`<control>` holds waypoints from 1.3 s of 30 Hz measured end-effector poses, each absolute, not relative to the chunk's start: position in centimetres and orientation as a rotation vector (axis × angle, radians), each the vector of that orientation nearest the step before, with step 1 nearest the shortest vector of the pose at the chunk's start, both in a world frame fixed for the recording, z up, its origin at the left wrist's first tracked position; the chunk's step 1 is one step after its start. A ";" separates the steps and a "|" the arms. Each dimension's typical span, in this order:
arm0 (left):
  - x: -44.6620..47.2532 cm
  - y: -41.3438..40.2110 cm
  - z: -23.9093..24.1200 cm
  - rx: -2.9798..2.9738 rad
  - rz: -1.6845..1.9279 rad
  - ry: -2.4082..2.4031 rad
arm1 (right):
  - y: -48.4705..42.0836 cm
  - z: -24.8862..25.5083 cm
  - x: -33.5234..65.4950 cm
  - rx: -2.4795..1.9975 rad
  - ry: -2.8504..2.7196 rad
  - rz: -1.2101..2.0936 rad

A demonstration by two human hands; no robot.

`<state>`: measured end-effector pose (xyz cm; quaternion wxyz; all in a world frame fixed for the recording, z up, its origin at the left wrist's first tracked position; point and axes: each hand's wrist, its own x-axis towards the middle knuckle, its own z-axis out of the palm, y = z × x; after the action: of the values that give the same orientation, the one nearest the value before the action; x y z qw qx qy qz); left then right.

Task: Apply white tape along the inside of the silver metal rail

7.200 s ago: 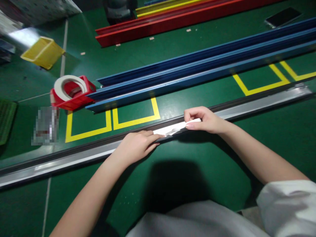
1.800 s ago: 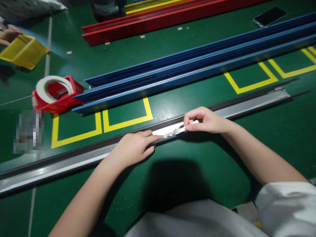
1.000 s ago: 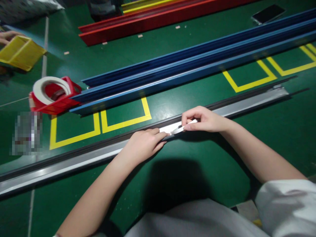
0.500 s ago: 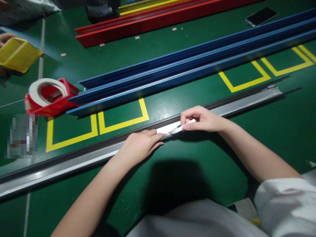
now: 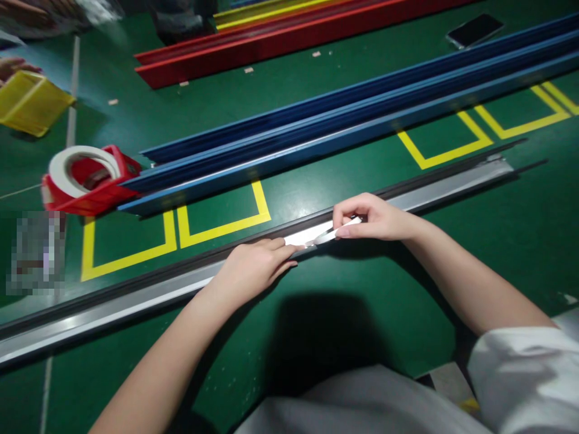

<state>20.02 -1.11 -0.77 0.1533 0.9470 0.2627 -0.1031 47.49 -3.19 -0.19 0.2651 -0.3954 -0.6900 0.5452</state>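
A long grey metal channel rail (image 5: 149, 304) with dark edges lies slantwise before me. My left hand (image 5: 256, 268) rests over it, fingertips inside the channel and thumb along the near edge, closed on that edge. A bright white strip lies in the channel beside these fingertips. My right hand (image 5: 377, 220) pinches a narrow white strip (image 5: 328, 236), possibly tape, between thumb and fingers. Its raised end slants down toward the left fingertips, where the strip meets the rail. How far it runs under the left hand is hidden.
Blue rails (image 5: 289, 141) lie beyond, with red rails (image 5: 253, 54) and a yellow rail (image 5: 271, 15) farther back. A white tape roll in a red dispenser (image 5: 97, 196) stands left. A phone (image 5: 474, 30) lies back right. Another person's hand (image 5: 13, 67) touches a yellow container (image 5: 36, 102).
The view shifts slightly, moving the surroundings a little left. Both hands stay nearly still on the rail and strip.
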 end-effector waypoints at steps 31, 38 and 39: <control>19.3 -0.2 0.0 2.645 -0.364 0.774 | -3.0 -0.3 47.5 -1.110 -1.886 1.466; 20.1 -0.3 0.0 2.642 -0.358 0.765 | -3.0 -0.3 47.5 -1.096 -1.857 1.477; 20.2 -0.3 0.0 2.645 -0.355 0.764 | -3.0 -0.2 47.5 -1.098 -1.855 1.479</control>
<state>20.20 -0.27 0.01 0.1816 0.9370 0.2706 -0.1259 47.45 -2.95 -0.24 0.2606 -0.4053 -0.6851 0.5462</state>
